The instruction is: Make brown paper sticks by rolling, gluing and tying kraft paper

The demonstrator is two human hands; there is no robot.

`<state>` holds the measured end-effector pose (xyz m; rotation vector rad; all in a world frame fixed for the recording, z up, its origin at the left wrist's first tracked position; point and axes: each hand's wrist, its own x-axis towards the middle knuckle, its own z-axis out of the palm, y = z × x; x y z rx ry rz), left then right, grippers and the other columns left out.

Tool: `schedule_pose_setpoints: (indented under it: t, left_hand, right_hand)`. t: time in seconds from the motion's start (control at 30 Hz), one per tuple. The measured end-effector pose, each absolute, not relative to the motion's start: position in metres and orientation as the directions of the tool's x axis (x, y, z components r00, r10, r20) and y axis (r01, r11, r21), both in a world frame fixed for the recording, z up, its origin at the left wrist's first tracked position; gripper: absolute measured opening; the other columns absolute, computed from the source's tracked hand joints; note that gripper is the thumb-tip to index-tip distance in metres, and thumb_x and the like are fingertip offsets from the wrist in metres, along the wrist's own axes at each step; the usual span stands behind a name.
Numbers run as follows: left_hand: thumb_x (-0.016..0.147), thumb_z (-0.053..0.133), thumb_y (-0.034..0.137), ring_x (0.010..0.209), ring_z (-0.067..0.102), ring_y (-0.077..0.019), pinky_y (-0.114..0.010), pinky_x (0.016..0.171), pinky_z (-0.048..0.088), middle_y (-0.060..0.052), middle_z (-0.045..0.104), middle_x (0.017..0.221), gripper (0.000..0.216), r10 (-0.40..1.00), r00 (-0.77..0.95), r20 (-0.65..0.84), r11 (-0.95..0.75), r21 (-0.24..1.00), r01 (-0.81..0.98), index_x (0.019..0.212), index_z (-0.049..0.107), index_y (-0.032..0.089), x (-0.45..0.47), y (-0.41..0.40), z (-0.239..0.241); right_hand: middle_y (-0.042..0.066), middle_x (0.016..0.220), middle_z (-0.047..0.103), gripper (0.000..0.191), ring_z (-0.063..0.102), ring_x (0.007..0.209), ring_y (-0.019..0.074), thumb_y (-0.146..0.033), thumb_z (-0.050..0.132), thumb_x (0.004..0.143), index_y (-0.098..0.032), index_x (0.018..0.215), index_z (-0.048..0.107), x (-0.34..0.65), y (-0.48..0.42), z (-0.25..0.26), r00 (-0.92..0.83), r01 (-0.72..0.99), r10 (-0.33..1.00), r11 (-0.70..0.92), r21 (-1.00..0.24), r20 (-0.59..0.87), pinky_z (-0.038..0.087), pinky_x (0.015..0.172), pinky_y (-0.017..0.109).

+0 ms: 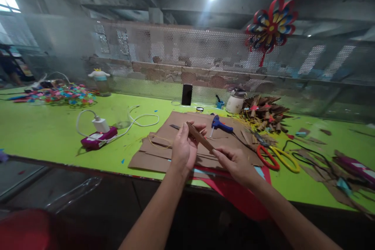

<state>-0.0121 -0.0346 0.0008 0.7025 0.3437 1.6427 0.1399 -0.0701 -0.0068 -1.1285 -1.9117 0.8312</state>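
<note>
My left hand (184, 146) and my right hand (234, 162) together hold a narrow brown cardboard strip (200, 137) above the table edge. The left fingers pinch its upper end, the right fingers pinch its lower end. Beneath the hands lie flat brown cardboard sheets (164, 144) and a red paper sheet (240, 191) hanging over the edge. A blue glue gun (219, 125) rests on the cardboard just beyond the strip. A thin yellow string (158, 140) curls on the cardboard by my left hand.
Red and yellow scissors (277, 156) lie right of my hands on the green table (43, 125). A pink phone with a white charger (98, 134) sits left. A pile of brown paper cones (266, 111), a white jar (235, 101) and a colourful pinwheel (271, 23) stand behind.
</note>
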Motion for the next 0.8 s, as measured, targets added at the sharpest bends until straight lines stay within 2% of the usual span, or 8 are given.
schedule_pose_setpoints:
  t: [0.13,0.27,0.37,0.53,0.6,0.67,0.73,0.8]
  left_hand:
    - [0.09,0.04,0.035,0.066,0.062,-0.013,-0.029,0.069,0.049,0.0,0.061,0.067,0.02,0.989,-0.088,0.121,-0.142,0.576,-0.805,0.091,0.052,0.018,-0.014,-0.031,0.002]
    - [0.092,0.034,0.031,0.053,0.053,-0.0083,-0.018,0.052,0.042,0.002,0.052,0.059,0.023,0.996,-0.085,0.01,-0.079,0.49,-0.868,0.084,0.05,0.017,-0.023,-0.025,0.007]
    - [0.092,0.031,0.029,0.048,0.046,-0.0072,-0.016,0.044,0.035,0.002,0.046,0.055,0.026,0.998,-0.058,-0.004,-0.051,0.419,-0.907,0.08,0.049,0.016,-0.029,-0.021,0.009]
    - [0.092,0.031,0.028,0.044,0.041,-0.0076,-0.015,0.039,0.03,0.003,0.041,0.051,0.027,0.997,-0.069,0.018,-0.071,0.377,-0.923,0.079,0.05,0.014,-0.036,-0.017,0.008]
    - [0.092,0.031,0.027,0.045,0.041,-0.0078,-0.014,0.04,0.031,0.002,0.041,0.051,0.027,0.998,-0.061,0.031,-0.069,0.365,-0.928,0.078,0.05,0.014,-0.039,-0.016,0.007]
    - [0.092,0.031,0.027,0.046,0.042,-0.0079,-0.014,0.041,0.032,0.002,0.041,0.052,0.027,0.998,-0.047,0.035,-0.056,0.351,-0.935,0.078,0.05,0.014,-0.042,-0.016,0.007]
    - [0.092,0.031,0.028,0.047,0.043,-0.008,-0.014,0.041,0.032,0.001,0.042,0.053,0.028,0.999,-0.039,0.022,-0.044,0.345,-0.937,0.078,0.05,0.014,-0.043,-0.016,0.006]
    - [0.092,0.03,0.029,0.047,0.043,-0.0082,-0.015,0.041,0.033,0.001,0.042,0.054,0.029,0.999,-0.045,0.0,-0.042,0.353,-0.935,0.078,0.05,0.014,-0.042,-0.017,0.007]
  right_hand:
    - [-0.001,0.064,0.051,0.033,0.042,0.058,0.0114,-0.045,0.045,0.084,-0.017,0.084,0.064,0.138,-0.081,-0.004,-0.391,0.432,0.898,0.374,-0.821,0.203,0.033,0.052,0.022]
    - [-0.001,0.06,0.049,0.036,0.04,0.056,0.0103,-0.044,0.044,0.085,-0.014,0.081,0.064,0.143,-0.087,-0.006,-0.393,0.474,0.907,0.34,-0.812,0.15,0.031,0.051,0.022]
    - [-0.002,0.056,0.046,0.037,0.038,0.053,0.0095,-0.044,0.045,0.084,-0.013,0.075,0.063,0.145,-0.09,-0.007,-0.372,0.484,0.922,0.294,-0.825,0.11,0.03,0.05,0.022]
    - [-0.001,0.06,0.052,0.031,0.045,0.058,0.0109,-0.041,0.05,0.081,-0.014,0.07,0.062,0.139,-0.102,-0.003,-0.328,0.471,0.941,0.241,-0.849,0.085,0.034,0.053,0.022]
    - [0.0,0.062,0.054,0.029,0.048,0.06,0.012,-0.038,0.05,0.082,-0.015,0.068,0.062,0.135,-0.109,-0.001,-0.304,0.484,0.944,0.27,-0.833,0.129,0.036,0.055,0.023]
    - [0.001,0.067,0.057,0.025,0.051,0.064,0.0135,-0.034,0.05,0.083,-0.017,0.072,0.063,0.133,-0.115,-0.001,-0.271,0.517,0.934,0.346,-0.783,0.235,0.039,0.058,0.024]
    - [0.004,0.08,0.059,0.018,0.053,0.076,0.0166,-0.031,0.051,0.083,-0.018,0.085,0.064,0.132,-0.12,-0.003,-0.179,0.576,0.883,0.451,-0.681,0.434,0.042,0.066,0.027]
    - [0.008,0.093,0.057,0.021,0.052,0.09,0.02,-0.028,0.054,0.081,-0.018,0.098,0.062,0.129,-0.123,-0.007,-0.071,0.647,0.772,0.518,-0.56,0.632,0.042,0.077,0.032]
